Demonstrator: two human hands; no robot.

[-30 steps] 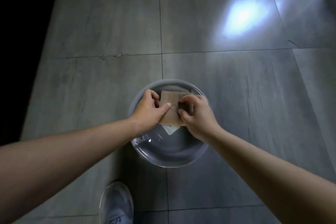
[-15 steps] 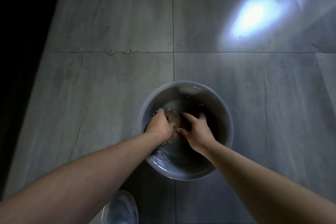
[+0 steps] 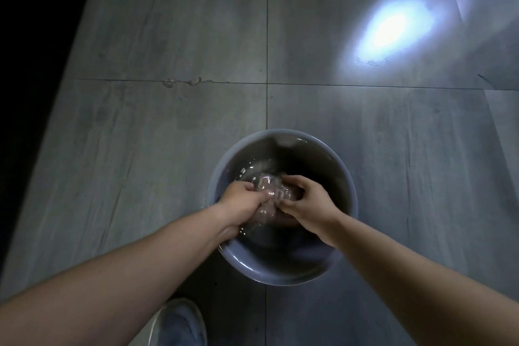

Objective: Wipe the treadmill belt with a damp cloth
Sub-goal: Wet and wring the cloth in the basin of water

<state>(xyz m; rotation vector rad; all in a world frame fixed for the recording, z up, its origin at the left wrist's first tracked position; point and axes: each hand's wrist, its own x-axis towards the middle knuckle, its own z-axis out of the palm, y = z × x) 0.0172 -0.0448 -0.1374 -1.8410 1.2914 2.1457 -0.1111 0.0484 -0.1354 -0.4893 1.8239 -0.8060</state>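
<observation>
Your cloth point(image 3: 274, 196) is in the water point(image 3: 248, 173), bunched into a wet, brownish, wrinkled lump, and sits directly between your two hands. Your left hand point(image 3: 243, 203) grips its left end, fingers curled round the fabric and thumb on top. Your right hand point(image 3: 310, 205) grips the right end, fingers wrapped over the far side and thumb pinching toward the middle. The two thumbs nearly meet on the cloth. How much cloth hangs below your hands I can't tell, because the ripples and your knuckles hide it.

The water around your fingers is disturbed, with bright glints just beyond your left knuckles. Both hands are inside a round basin point(image 3: 280, 275) that is blue-grey, smooth and glossy, with a rolled rim and a dark inside wall on the side beyond your hands. Your left forearm point(image 3: 112, 275) crosses the rim on the near left and your right forearm point(image 3: 407, 275) crosses it on the near right.

The basin stands on the floor point(image 3: 168, 149), which is large grey matte tiles with a streaky grain and thin dark grout lines. One grout line runs straight out beyond your hands. A chipped spot point(image 3: 182, 82) lies on the cross joint, well beyond your left hand. A hard white light patch point(image 3: 393, 28) sits far beyond your right hand. The far left is black. A grey shoe toe point(image 3: 179, 323) shows under your left forearm, near the basin but not touching it.
</observation>
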